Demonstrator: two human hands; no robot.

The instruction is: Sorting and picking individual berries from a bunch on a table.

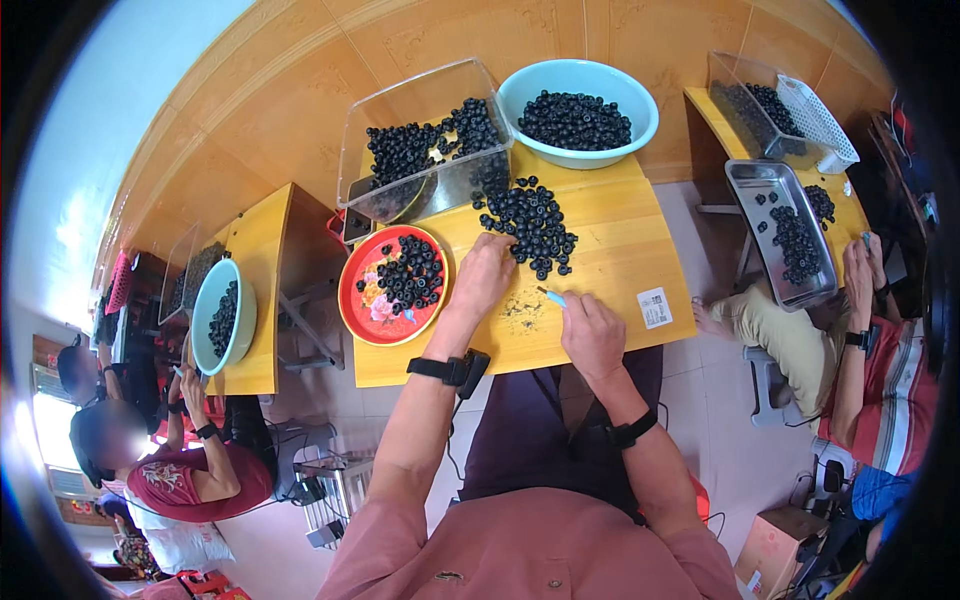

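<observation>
A loose pile of small black round pieces (535,225), several showing a hole, lies on the yellow wooden table (620,250). My left hand (482,275) is at the pile's near left edge with its fingers drawn together; what they pinch, if anything, is hidden. In my right hand (594,335) is a small tool with a light blue handle (552,297), its dark tip directed left toward the pile. Dark crumbs (522,310) are scattered on the wood between my hands. Left of my left hand, a red round tray (352,312) with a flower print holds more black pieces.
At the table's back stand a clear plastic bin (400,100) and a light blue basin (640,125), both holding black pieces. A label (655,308) is at the right corner. Co-workers sit at tables on both sides, with a blue basin (243,330) left and a metal tray (745,190) right.
</observation>
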